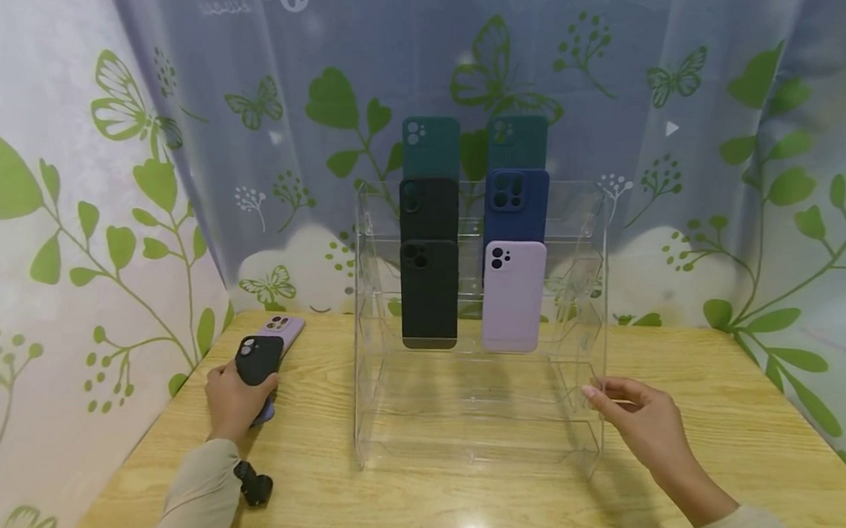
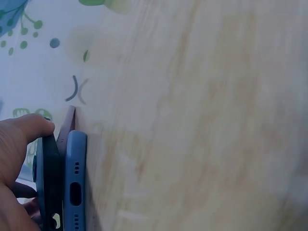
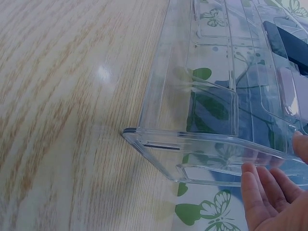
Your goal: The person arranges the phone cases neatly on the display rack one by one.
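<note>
At the left of the table, my left hand (image 1: 236, 401) grips a black phone case (image 1: 260, 359) by its sides. Beneath that case lie a lilac phone case (image 1: 291, 329) and a blue-grey phone case (image 2: 75, 180), whose port cutout faces the left wrist camera. My right hand (image 1: 644, 423) holds the right side panel of a clear tiered display stand (image 1: 475, 452), thumb on one side and fingers on the other. Two columns of cases stand on its upper tiers: a green case (image 1: 431, 152) above two black ones, and another green above a navy case (image 1: 530, 209) and a lilac case (image 1: 512, 306).
A small black device (image 1: 253, 485) is by the left wrist on the wooden table (image 1: 303, 493). Butterfly-and-leaf patterned curtains (image 1: 402, 53) hang behind the table and along both sides. The stand's lower front tiers hold no cases.
</note>
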The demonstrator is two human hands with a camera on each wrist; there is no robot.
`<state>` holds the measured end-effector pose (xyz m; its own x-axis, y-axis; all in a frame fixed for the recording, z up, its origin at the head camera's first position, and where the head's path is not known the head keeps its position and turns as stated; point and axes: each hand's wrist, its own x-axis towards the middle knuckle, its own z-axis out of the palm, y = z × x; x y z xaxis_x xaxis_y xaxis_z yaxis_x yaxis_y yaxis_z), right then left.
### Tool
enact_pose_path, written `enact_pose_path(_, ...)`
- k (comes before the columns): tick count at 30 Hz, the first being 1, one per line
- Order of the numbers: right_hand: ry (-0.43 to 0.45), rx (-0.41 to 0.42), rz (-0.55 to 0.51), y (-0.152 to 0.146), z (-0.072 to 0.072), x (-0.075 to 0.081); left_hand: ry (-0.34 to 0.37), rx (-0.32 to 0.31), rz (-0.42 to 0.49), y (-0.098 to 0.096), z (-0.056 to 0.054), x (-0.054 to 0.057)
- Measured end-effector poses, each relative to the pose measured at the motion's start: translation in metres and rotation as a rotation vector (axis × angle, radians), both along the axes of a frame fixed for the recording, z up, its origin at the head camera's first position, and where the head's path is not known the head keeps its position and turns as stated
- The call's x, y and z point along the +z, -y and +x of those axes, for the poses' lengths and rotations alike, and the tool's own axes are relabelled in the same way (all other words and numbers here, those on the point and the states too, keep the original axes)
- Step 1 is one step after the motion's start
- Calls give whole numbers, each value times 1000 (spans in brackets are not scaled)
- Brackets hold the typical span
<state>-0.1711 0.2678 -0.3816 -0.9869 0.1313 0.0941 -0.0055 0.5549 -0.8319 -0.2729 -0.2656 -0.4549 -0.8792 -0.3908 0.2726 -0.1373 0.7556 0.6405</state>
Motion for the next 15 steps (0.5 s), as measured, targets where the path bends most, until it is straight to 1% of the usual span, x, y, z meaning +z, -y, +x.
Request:
enact_pose_path(3, 3, 0, -4, 0, 0, 0, -46, 13, 13, 2, 2, 2)
enact_pose_path(7, 5, 2, -6, 0, 0, 0, -106, 26, 31, 5, 3, 9)
enact_pose_path(11, 3, 7, -10, 0, 0, -1, -117, 42, 63, 5, 6, 19)
enact_pose_path(15, 4, 7, -15, 0, -1, -1, -123, 48, 86, 3, 9, 33)
